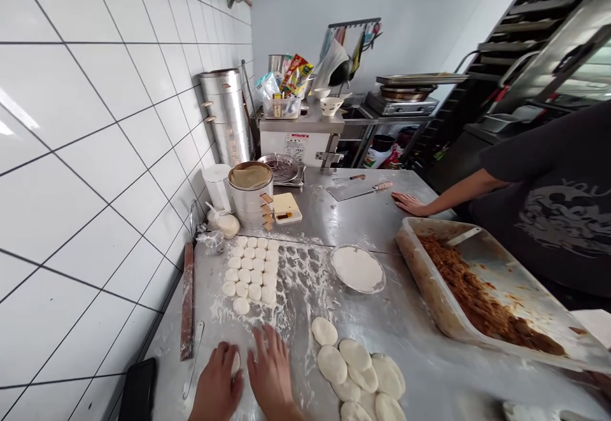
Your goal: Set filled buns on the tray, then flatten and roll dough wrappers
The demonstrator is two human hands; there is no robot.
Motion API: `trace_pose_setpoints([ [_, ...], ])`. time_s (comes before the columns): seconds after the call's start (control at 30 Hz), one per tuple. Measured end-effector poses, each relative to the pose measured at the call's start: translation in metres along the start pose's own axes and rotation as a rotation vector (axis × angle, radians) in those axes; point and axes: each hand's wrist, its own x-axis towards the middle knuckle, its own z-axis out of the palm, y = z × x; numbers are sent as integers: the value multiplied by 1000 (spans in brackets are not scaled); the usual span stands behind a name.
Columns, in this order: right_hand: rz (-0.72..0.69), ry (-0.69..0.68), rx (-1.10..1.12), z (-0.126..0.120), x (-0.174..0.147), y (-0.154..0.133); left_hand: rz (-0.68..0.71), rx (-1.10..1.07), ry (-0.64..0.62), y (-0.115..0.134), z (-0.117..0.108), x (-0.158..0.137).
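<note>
**Both hands flat over one dough piece**

While the left hand and right hand lie palms down on the floured steel table, a small white dough piece shows between them, touching the left fingers. Fingers lie flat and close together, gripping nothing. Flattened dough rounds sit just right; small dough balls in rows lie beyond.

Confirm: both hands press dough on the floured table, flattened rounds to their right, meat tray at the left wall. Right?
Not quite. In the head view the meat tray sits at the right, not by the left wall. The rest holds: left hand and right hand press dough; flattened rounds lie right.
</note>
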Motion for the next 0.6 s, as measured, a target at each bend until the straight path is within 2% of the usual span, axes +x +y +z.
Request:
trace_pose_setpoints([
  [0.1,-94,-82,-5,35,76,-40,-28,-47,-81,5,-1,-5],
  [0.13,-117,-98,-12,45,90,-46,-59,-44,-93,8,-1,-6],
  [0.2,-160,-122,-18,56,97,-47,-134,-23,-93,12,-1,-7],
  [0.3,-228,-155,-11,42,62,-22,-162,-10,-68,12,3,-10],
  [0.47,-348,-145,-11,-18,-36,45,62,33,-95,-7,27,-21],
  [0.53,-327,-84,-44,-31,-72,67,113,84,-100,-16,41,-30],
  [0.6,-266,-27,-110,-34,-103,80,134,143,-54,-23,54,-40],
])
